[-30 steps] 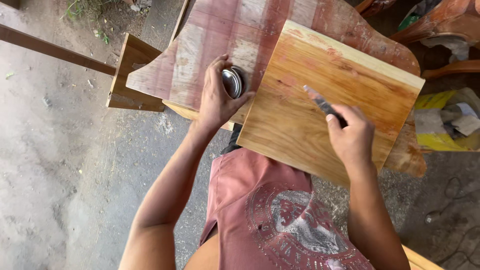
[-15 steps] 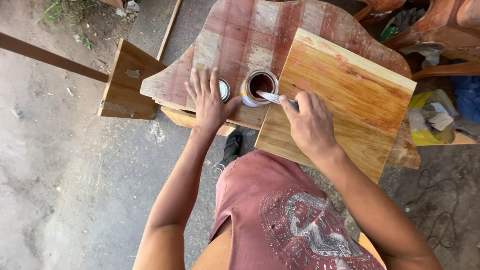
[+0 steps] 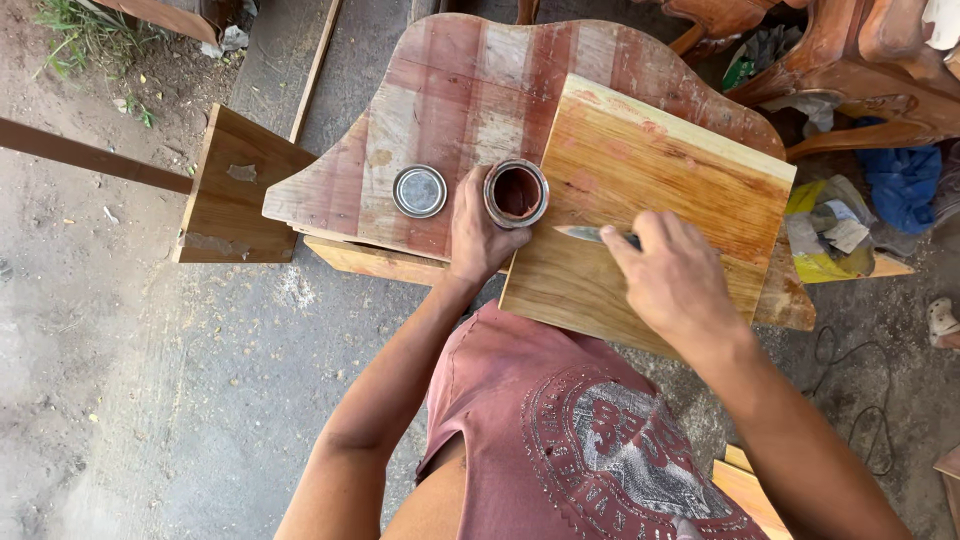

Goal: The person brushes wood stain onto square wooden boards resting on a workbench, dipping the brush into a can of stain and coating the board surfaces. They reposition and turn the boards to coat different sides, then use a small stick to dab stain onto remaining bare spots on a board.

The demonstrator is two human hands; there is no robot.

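My left hand (image 3: 478, 232) grips the side of a small open tin (image 3: 517, 192) with reddish-brown paste inside, standing on a reddish curved wooden panel (image 3: 440, 100). The tin's round metal lid (image 3: 419, 191) lies flat to the left of my hand. My right hand (image 3: 672, 282) holds a narrow putty knife (image 3: 590, 235) with its blade pointing left, low over a yellowish wooden board (image 3: 660, 190) that rests on the panel's right side. The blade tip lies just below and right of the tin.
A light wooden block (image 3: 232, 190) and a dark wooden rail (image 3: 90, 155) stand to the left over the concrete floor (image 3: 180, 400). Carved wooden furniture (image 3: 850, 60), yellow and blue rags (image 3: 850, 215) and a black cable (image 3: 850, 380) crowd the right side.
My right hand has drawn the putty knife out of the tin and moved it right onto the yellowish board. My left hand has slid over from the lid and closed around the tin.
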